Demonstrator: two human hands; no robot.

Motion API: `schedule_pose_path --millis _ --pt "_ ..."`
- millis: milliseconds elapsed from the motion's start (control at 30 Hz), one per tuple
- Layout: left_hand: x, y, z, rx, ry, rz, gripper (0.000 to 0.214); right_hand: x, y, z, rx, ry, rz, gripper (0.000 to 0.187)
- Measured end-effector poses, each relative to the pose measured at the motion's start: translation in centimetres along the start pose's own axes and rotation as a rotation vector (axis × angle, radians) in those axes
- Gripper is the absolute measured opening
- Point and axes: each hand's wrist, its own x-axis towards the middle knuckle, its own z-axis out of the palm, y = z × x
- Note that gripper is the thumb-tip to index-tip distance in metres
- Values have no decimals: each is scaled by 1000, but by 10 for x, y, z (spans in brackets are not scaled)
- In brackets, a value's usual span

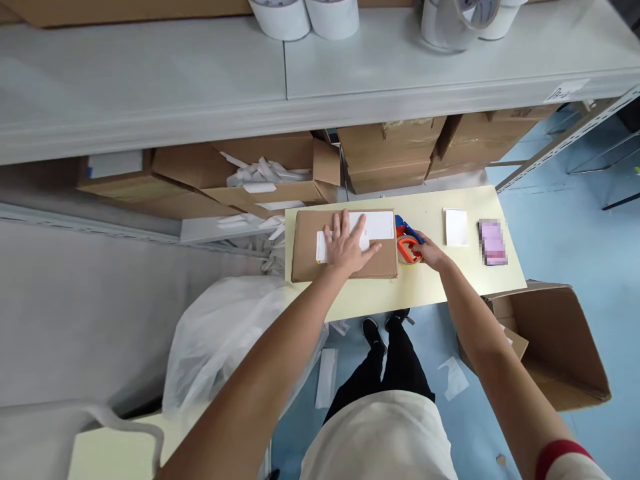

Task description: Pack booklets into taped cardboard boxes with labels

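Note:
A closed cardboard box (305,257) with white labels lies flat on the pale yellow table (430,287). My left hand (347,248) rests on top of it, fingers spread over the labels. At the box's right end, my right hand (429,251) grips a tape dispenser (403,248) with a blue and orange-red body. The dispenser sits close against that end of the box; whether tape is stuck to the box cannot be made out.
Right of the dispenser lie a white pad (456,227) and a purple packet (493,241). A large open carton (565,340) stands on the floor at right. A shelf (200,87) with tape rolls (333,17) spans the top. White plastic bag (220,333) hangs at left.

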Motion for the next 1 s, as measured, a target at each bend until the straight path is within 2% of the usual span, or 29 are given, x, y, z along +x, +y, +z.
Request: schedule_pose_path --millis 67,133,267,367,467,533,567,633,700,733,833,867,900,1000 --pt "2 1 2 -7 8 -20 84 -8 5 0 5 9 27 76" --pt "3 0 3 -14 0 -35 85 -28 16 -1 -26 16 17 80" --pt "2 0 3 -16 -36 -62 88 -99 63 0 -104 -91 56 82" --pt "2 1 5 -21 -29 -48 88 -141 90 21 -201 -159 -29 80" --pt "5 3 7 -42 -20 -45 88 -144 84 62 -642 -185 -212 69" --pt "7 2 4 -88 -29 -49 86 -137 67 91 -734 -207 -255 60" --pt "6 1 0 -134 -46 -49 84 -135 58 101 -823 -233 -273 62" --pt "-1 -5 -11 -285 -81 -49 77 -143 45 112 -868 -148 -296 68" --pt "-20 -14 -24 -487 -48 -46 68 -161 41 107 -789 -13 -307 72" --pt "-35 -17 -30 -591 20 -42 64 -172 41 101 -722 52 -322 73" --pt "-97 -17 -40 -867 359 -95 56 -203 41 85 -546 207 -446 71" --pt "-121 -13 -40 -974 421 -128 53 -212 41 84 -516 254 -511 69" --pt "-143 -6 -39 -1074 410 -149 49 -219 40 86 -506 301 -582 67" --pt "-195 21 -35 -1362 164 -207 41 -234 35 104 -592 455 -783 46"
